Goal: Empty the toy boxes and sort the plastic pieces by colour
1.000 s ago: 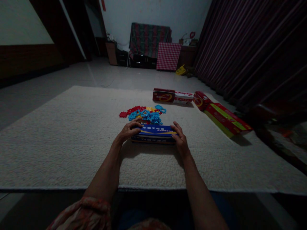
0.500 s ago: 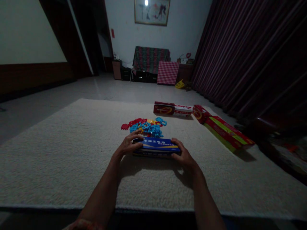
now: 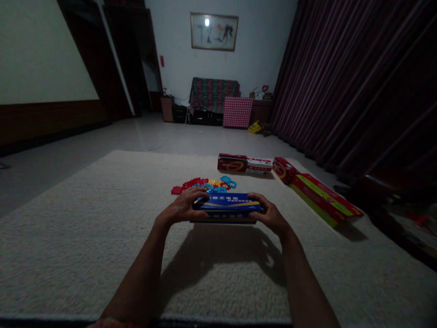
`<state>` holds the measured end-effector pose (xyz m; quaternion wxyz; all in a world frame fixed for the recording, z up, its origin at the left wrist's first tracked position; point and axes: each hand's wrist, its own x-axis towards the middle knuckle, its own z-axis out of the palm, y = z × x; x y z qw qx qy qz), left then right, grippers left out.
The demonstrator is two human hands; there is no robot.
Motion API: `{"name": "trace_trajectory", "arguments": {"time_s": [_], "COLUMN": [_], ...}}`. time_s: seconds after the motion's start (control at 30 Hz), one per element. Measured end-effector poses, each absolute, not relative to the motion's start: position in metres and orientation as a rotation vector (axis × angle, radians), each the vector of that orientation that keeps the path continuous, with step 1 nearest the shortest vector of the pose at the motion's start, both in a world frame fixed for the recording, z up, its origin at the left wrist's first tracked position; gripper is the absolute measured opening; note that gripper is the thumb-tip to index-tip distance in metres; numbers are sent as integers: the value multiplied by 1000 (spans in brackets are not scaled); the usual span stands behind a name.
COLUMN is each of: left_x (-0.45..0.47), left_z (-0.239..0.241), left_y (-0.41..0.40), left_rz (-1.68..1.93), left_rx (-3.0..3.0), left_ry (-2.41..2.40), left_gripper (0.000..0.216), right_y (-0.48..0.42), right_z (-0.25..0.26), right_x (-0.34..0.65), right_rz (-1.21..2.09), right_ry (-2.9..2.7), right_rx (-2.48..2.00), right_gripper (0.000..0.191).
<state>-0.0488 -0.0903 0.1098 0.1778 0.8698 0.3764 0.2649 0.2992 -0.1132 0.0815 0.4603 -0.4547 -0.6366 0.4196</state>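
Gripped blue oblong cardboard box (image 3: 228,203) at opposite ends with left fingers (image 3: 200,194) and right fingers (image 3: 257,197); just raised from cream textured cover (image 3: 88,232) beneath them, apparently hand-borne.

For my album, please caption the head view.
Left hand and right hand hold a blue box over pale cloth, colourful pieces beyond.

a strip of reddish-orange sleeve (image 3: 111,324) shows at the bottom edge, left of centre, its pattern too dim to tell; the left forearm (image 3: 139,275) and right forearm (image 3: 301,273) are bare.
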Motion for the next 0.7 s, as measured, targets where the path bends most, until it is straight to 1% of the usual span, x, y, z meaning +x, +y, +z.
{"name": "trace_trajectory", "arguments": {"time_s": [0.17, 0.3, 0.4, 0.57, 0.7], "left_x": [-47, -53, -64, -98, -129], "left_z": [119, 120, 125, 132, 117], "left_y": [-65, -28, 9, 76, 131], "left_rz": [748, 804, 850, 920, 970], "left_rx": [2537, 2529, 2543, 2444, 2261], "left_ry": [1105, 1120, 1100, 1300, 1488], "left_gripper": [46, 44, 44, 44, 50], "right_y": [-83, -49, -19, 28, 45], "right_z": [91, 93, 88, 49, 13], "right_x": [296, 284, 276, 276, 278], "right_rz": [1068, 948, 887, 672, 660], "right_ry": [-1523, -1565, -1490, -1155, -1096], "right_rx": [-1068, -1031, -952, -1015, -1118], "right_gripper": [59, 61, 64, 49, 44]}}
